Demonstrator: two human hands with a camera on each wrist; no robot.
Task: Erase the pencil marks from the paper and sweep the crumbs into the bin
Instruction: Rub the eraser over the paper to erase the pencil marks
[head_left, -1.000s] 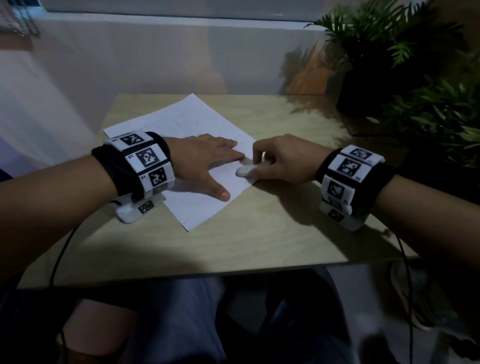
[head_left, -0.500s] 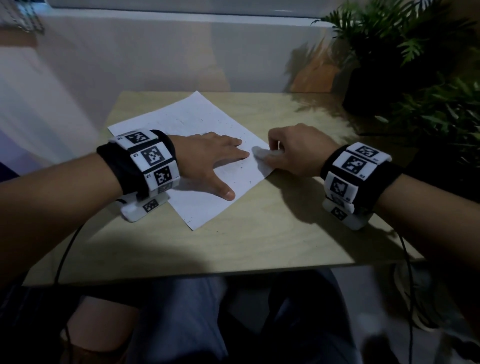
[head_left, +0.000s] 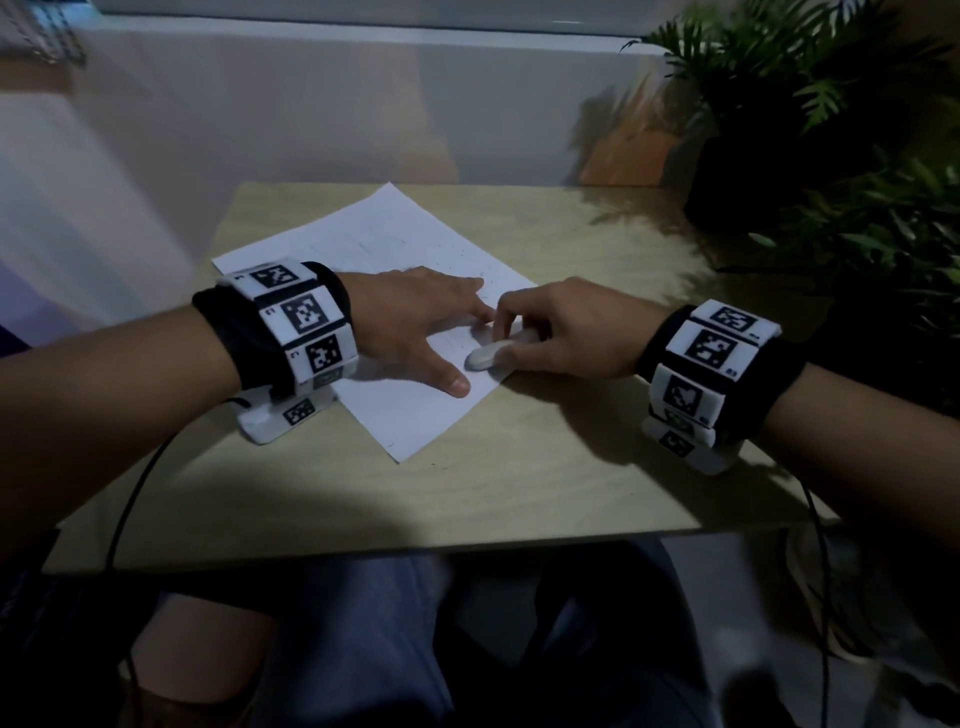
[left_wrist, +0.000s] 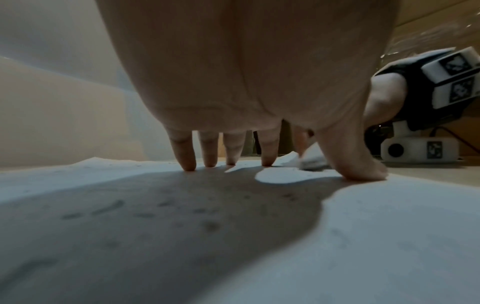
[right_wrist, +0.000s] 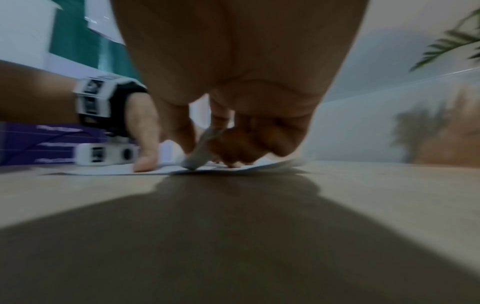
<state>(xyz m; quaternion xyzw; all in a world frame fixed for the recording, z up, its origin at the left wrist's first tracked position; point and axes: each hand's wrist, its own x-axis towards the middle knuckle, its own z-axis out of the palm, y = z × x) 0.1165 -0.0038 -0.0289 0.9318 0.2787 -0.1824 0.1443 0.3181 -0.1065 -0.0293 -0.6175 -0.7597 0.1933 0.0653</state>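
A white sheet of paper (head_left: 410, 332), faintly marked in pencil, is lying askew on a pale wooden table (head_left: 519, 483). The right hand (head_left: 566, 332) is pinching a white eraser (head_left: 485, 355) between thumb and curled fingers, its tip touching the sheet near the right edge. The left hand (head_left: 410, 322) is pressing down on the paper just beside it, fingers straight and spread, thumb out. Potted plants (head_left: 810, 119) are standing at the table's far right corner.

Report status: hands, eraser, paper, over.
Left hand flat, pinning paper. Right hand pinches eraser on paper's right edge. No bin visible.
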